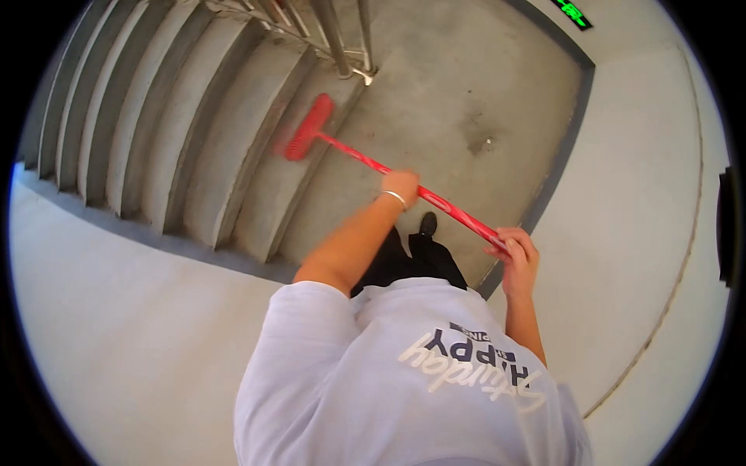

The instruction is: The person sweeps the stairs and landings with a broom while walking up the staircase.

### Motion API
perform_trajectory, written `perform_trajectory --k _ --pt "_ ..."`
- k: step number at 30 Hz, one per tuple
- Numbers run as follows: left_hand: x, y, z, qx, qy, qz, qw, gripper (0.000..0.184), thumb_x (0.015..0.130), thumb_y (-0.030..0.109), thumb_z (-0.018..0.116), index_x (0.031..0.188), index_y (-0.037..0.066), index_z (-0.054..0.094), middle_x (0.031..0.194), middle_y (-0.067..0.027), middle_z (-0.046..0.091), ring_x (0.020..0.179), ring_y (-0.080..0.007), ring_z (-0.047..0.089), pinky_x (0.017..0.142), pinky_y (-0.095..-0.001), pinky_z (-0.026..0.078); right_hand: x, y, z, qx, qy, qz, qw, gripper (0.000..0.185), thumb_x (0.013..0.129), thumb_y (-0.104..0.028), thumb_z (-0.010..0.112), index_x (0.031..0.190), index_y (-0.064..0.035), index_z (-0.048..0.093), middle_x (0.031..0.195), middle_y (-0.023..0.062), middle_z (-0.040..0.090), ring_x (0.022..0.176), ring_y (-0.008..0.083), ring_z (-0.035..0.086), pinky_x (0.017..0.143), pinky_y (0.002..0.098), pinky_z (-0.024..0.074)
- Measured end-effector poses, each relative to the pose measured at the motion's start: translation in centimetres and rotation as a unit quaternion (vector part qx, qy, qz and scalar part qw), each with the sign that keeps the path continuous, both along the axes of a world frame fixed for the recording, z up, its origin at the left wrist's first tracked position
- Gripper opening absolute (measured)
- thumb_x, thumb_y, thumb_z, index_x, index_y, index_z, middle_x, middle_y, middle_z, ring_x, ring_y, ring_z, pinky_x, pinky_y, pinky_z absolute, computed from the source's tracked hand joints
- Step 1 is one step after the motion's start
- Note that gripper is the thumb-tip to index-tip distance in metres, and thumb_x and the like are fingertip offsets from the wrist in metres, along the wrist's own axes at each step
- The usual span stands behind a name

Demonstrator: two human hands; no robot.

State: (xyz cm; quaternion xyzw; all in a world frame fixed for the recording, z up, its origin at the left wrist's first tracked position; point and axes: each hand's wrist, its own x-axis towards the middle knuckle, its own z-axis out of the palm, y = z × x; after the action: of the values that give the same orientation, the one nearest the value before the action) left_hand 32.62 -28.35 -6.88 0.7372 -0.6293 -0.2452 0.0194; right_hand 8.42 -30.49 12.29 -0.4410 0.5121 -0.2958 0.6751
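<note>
A red broom (447,206) slants across the view, its handle running from lower right to upper left. My left hand (401,186), with a bracelet at the wrist, is wrapped round the middle of the handle. Near the handle's upper end, my right hand (516,247) grips it with bent fingers. The broom head (311,126) is slightly blurred and lies over the top step (291,182), beside the landing's edge. Whether its bristles touch the step is hard to make out.
Grey concrete stairs (186,116) go off to the left. A metal railing (330,35) stands at the top. The landing (443,85) has a dark stain with a small bit of debris (489,141). White walls flank both sides. My shoe (428,224) is on the landing.
</note>
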Motion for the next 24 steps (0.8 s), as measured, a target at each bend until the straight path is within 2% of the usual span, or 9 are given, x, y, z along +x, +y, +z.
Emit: perform_trajectory --k 2,4,10,13,17,19,20,22,24 --pt "-3.2 -1.1 1.6 0.039 0.035 -0.008 0.999 0.018 0.073 0.025 0.065 0.085 0.012 0.068 0.088 -0.0101 0.066 0.082 -0.0289 0.065 0.068 -0.0402 0.051 -3.0 -0.2 1.0 -0.090 0.057 0.003 0.994 0.021 0.085 -0.014 0.048 0.090 0.0039 0.057 0.102 0.0149 0.056 0.077 0.0218 0.061 0.067 0.0344 0.0563" --pt "-6.6 -3.2 4.1 0.015 0.083 -0.011 0.996 0.017 0.072 0.021 0.063 0.082 0.008 0.067 0.086 -0.0127 0.065 0.080 -0.0306 0.064 0.067 -0.0404 0.051 -6.3 -1.5 2.9 -0.094 0.055 -0.049 0.993 0.022 0.085 -0.015 0.048 0.090 0.0035 0.057 0.101 0.0147 0.056 0.076 0.0214 0.061 0.066 0.0337 0.0568" --pt "-11.0 -6.0 7.3 -0.030 0.107 0.045 0.993 0.016 0.074 0.022 0.063 0.085 0.011 0.068 0.084 -0.0115 0.066 0.083 -0.0294 0.064 0.069 -0.0403 0.051 -11.7 -6.1 5.4 -0.153 -0.007 0.050 0.987 0.020 0.087 -0.016 0.046 0.087 0.0021 0.055 0.102 0.0168 0.054 0.081 0.0233 0.060 0.064 0.0351 0.0574" --pt "-8.6 -4.3 6.2 -0.027 0.077 0.077 0.994 0.017 0.075 0.023 0.063 0.085 0.011 0.068 0.085 -0.0105 0.066 0.084 -0.0291 0.064 0.069 -0.0389 0.051 -9.8 -5.9 2.5 -0.122 -0.024 0.018 0.992 0.022 0.090 -0.019 0.046 0.091 0.0011 0.053 0.103 0.0166 0.054 0.078 0.0228 0.060 0.066 0.0359 0.0569" --pt "-4.1 -1.2 4.9 0.000 0.021 0.077 0.997 0.017 0.075 0.023 0.064 0.086 0.011 0.068 0.087 -0.0101 0.065 0.083 -0.0293 0.064 0.069 -0.0387 0.051 -6.6 -2.2 0.5 -0.071 -0.043 0.055 0.995 0.023 0.091 -0.020 0.047 0.099 0.0009 0.055 0.106 0.0162 0.055 0.082 0.0219 0.061 0.071 0.0374 0.0563" --pt "-2.0 -0.2 3.8 0.013 0.004 0.054 0.998 0.015 0.075 0.022 0.064 0.085 0.012 0.068 0.089 -0.0090 0.064 0.082 -0.0281 0.063 0.070 -0.0384 0.051 -5.1 -0.3 0.6 -0.007 0.020 0.115 0.993 0.030 0.090 -0.015 0.049 0.115 0.0000 0.053 0.104 0.0153 0.058 0.079 0.0208 0.062 0.067 0.0360 0.0568" --pt "-2.3 -1.0 3.6 0.013 0.001 0.063 0.998 0.015 0.075 0.022 0.064 0.085 0.012 0.068 0.089 -0.0090 0.064 0.082 -0.0281 0.063 0.070 -0.0384 0.051 -5.5 -1.3 1.2 -0.006 0.016 0.123 0.992 0.030 0.090 -0.015 0.049 0.115 0.0000 0.053 0.104 0.0153 0.058 0.079 0.0208 0.062 0.067 0.0360 0.0568" --pt "-1.2 -0.2 2.5 -0.009 -0.025 -0.004 1.000 0.012 0.076 0.019 0.063 0.084 0.012 0.068 0.091 -0.0074 0.063 0.084 -0.0265 0.062 0.073 -0.0368 0.050 -4.3 -0.8 2.7 0.106 0.140 0.273 0.946 0.041 0.086 -0.009 0.053 0.127 -0.0017 0.048 0.101 0.0142 0.061 0.073 0.0192 0.063 0.060 0.0323 0.0562" --pt "-1.1 -0.8 1.9 -0.015 -0.044 -0.024 0.999 0.012 0.076 0.019 0.063 0.083 0.013 0.069 0.090 -0.0063 0.065 0.085 -0.0260 0.063 0.072 -0.0364 0.051 -2.3 -1.6 3.3 0.149 0.180 0.303 0.924 0.049 0.082 -0.003 0.054 0.130 -0.0020 0.044 0.100 0.0131 0.061 0.068 0.0160 0.062 0.053 0.0272 0.0539"
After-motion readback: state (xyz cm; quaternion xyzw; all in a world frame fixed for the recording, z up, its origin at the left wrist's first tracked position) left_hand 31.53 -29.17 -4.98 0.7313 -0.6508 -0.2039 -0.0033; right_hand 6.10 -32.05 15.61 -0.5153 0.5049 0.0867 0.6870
